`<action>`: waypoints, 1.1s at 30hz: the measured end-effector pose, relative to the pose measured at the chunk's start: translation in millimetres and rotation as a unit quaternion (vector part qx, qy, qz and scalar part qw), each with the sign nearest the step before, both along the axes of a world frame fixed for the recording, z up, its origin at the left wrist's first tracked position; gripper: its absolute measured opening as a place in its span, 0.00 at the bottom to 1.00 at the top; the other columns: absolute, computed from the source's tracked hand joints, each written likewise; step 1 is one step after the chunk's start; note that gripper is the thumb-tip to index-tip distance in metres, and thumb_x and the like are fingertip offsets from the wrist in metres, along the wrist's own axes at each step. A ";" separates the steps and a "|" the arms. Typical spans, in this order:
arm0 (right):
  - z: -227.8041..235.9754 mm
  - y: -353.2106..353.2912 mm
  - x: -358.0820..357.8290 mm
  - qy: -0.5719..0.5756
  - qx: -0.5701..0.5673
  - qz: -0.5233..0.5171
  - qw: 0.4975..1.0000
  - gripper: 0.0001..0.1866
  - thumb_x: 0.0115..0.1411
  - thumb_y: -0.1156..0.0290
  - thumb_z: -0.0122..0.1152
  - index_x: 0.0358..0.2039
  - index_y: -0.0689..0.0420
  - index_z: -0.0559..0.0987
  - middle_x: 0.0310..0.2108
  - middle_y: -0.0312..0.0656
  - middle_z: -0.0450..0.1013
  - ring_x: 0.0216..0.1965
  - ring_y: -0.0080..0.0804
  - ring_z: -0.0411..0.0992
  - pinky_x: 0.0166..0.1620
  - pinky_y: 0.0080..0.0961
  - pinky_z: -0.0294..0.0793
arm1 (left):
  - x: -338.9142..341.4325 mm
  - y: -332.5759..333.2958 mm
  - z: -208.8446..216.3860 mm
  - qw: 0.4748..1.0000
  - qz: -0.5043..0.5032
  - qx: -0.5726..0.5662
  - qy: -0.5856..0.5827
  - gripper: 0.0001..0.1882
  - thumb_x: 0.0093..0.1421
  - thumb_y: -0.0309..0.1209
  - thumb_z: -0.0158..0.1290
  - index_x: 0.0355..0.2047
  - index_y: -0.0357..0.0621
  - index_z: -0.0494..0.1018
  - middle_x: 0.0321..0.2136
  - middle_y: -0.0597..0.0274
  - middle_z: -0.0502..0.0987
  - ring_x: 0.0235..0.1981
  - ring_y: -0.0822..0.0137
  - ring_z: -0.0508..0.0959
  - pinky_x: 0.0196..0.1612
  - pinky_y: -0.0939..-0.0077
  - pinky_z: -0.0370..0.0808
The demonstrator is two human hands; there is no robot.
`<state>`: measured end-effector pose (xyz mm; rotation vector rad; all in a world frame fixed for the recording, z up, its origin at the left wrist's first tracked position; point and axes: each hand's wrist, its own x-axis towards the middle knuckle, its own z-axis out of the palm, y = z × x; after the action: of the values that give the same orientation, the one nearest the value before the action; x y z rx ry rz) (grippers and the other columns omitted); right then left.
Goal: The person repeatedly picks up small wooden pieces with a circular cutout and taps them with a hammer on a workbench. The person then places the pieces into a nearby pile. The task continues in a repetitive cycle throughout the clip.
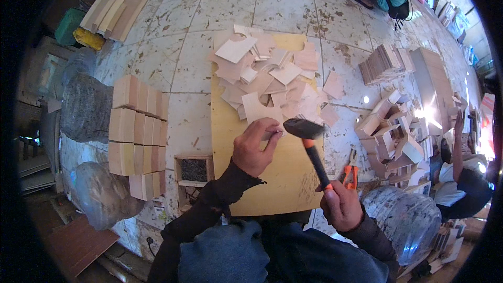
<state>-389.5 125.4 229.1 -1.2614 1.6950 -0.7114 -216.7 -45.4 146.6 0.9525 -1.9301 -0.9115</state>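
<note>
Gripping hammer (313, 154), right fingers (331, 198). Pinched together above yellow counter (272, 183), left fingers (263, 127); contents too small to tell from here. Loose panels (264, 79) heaped beyond left fingers, apparently unused; stacked blocks (139, 136) left of them look finished.

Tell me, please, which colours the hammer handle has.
The hammer handle is black with orange parts, best seen in the head view.

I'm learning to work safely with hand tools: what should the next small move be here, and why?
Probably ease the hammer slightly away from the left hand: in this view the hammer head appears close beside the left fingertips, while the right hand holds the handle. The true gap is hard to judge.
</note>
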 end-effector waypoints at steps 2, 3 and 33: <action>4.0 -2.7 1.1 0.042 0.011 0.008 0.999 0.18 0.71 0.61 0.40 0.41 0.62 0.73 0.13 0.36 0.67 0.13 0.26 0.68 0.20 0.26 0.66 | 0.2 -0.5 1.4 1.000 -0.002 0.002 -0.005 0.17 0.55 0.22 0.61 0.44 0.41 0.71 0.35 0.57 0.81 0.37 0.63 0.84 0.40 0.71 0.79; 7.0 -1.7 1.0 0.042 0.032 0.000 0.999 0.16 0.70 0.62 0.41 0.42 0.61 0.73 0.13 0.37 0.67 0.14 0.28 0.69 0.21 0.28 0.67 | 0.7 -0.7 1.9 1.000 -0.003 -0.002 -0.009 0.18 0.55 0.22 0.60 0.46 0.40 0.70 0.35 0.57 0.81 0.38 0.63 0.83 0.41 0.71 0.79; -63.9 25.8 10.2 0.097 0.022 -0.092 0.991 0.11 0.68 0.63 0.48 0.37 0.59 0.70 0.18 0.57 0.71 0.23 0.63 0.72 0.25 0.52 0.68 | 12.8 -8.8 10.7 0.995 0.071 0.016 0.074 0.07 0.55 0.20 0.62 0.35 0.39 0.81 0.34 0.57 0.81 0.38 0.65 0.80 0.42 0.74 0.77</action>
<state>-379.3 151.1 165.2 -1.1840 1.9952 -0.6719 -203.9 -54.2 157.3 0.9987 -1.7055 -0.9055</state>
